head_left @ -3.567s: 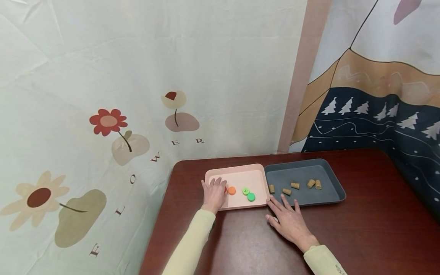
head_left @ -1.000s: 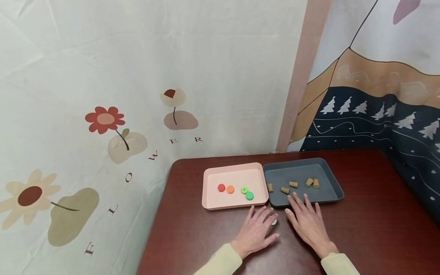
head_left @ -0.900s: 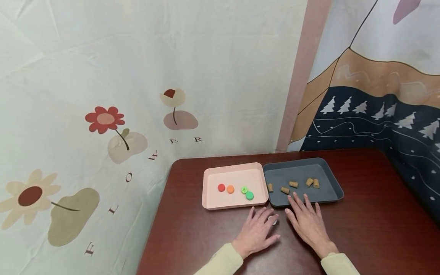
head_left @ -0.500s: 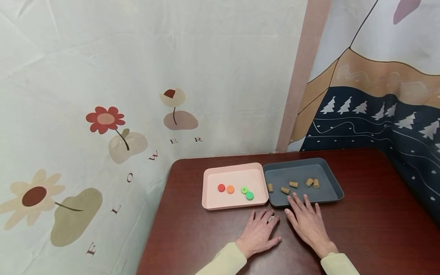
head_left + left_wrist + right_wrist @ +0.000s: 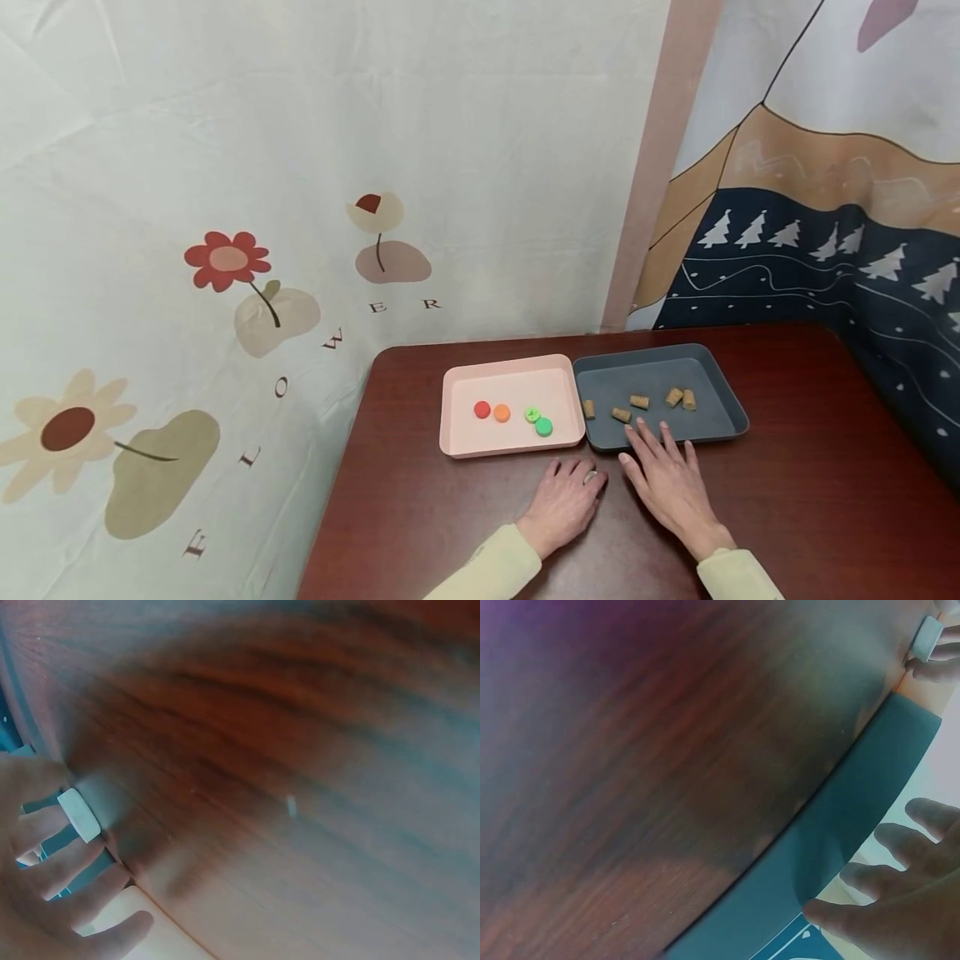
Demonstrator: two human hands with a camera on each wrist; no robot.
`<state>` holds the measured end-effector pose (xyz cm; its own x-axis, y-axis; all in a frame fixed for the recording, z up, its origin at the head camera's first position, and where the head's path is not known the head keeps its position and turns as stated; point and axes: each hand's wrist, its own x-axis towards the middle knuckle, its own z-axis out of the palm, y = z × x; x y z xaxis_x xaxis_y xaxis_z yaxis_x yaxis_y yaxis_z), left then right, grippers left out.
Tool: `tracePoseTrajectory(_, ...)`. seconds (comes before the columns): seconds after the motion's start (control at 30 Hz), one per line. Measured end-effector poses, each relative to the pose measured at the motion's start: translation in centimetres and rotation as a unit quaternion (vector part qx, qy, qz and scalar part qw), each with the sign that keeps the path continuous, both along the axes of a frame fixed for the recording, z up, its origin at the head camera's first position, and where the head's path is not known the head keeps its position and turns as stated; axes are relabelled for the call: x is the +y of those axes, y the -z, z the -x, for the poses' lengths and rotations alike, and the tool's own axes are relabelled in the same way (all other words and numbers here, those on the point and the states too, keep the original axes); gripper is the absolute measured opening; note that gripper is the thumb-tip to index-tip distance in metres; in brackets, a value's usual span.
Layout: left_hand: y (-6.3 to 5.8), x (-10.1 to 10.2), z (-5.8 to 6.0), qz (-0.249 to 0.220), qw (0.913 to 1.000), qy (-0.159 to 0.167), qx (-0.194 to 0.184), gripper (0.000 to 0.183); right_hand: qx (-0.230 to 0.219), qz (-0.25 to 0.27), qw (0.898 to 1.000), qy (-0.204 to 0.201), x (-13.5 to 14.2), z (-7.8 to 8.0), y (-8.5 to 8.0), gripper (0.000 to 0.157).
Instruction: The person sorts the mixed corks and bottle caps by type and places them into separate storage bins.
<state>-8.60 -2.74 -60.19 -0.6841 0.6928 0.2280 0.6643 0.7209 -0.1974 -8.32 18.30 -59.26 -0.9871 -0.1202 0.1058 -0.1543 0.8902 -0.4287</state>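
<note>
In front of the trays my left hand is low over the table, pinching a small white bottle cap between thumb and fingers. Seen from the head, only a sliver of that cap shows by the fingertips. My right hand lies spread at the near rim of the grey tray, fingers straight, holding nothing. Inside the pink tray are a red cap, an orange cap, a light green cap and a green cap.
Several corks lie in the grey tray, one cork just beyond my right fingertips. The two trays stand side by side on the dark red wooden table. A printed cloth hangs behind.
My left hand has come from the pink tray to the table in front. Its thumb, spread half a second ago, is now drawn in at the white cap. The right hand moved slightly rightward.
</note>
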Motion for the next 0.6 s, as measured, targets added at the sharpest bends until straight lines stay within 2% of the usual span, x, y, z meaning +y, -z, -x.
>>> tracePoseTrajectory(0.13, -0.06, 0.00, 0.07, 0.003, 0.9998, 0.010, 0.019, 0.020, 0.006, -0.001, 1.000, -0.002, -0.15, 0.16, 0.07, 0.059)
tracePoseTrajectory(0.33, -0.13, -0.17, 0.07, 0.008, 0.9998, 0.015, 0.008, 0.019, 0.016, -0.001, 1.000, -0.005, -0.38, 0.17, 0.10, 0.058)
tracePoseTrajectory(0.6, -0.24, -0.64, -0.13, -0.010, 0.9994, 0.025, 0.020, 0.018, 0.024, -0.004, 1.000, -0.004, -0.57, 0.22, 0.16, 0.058)
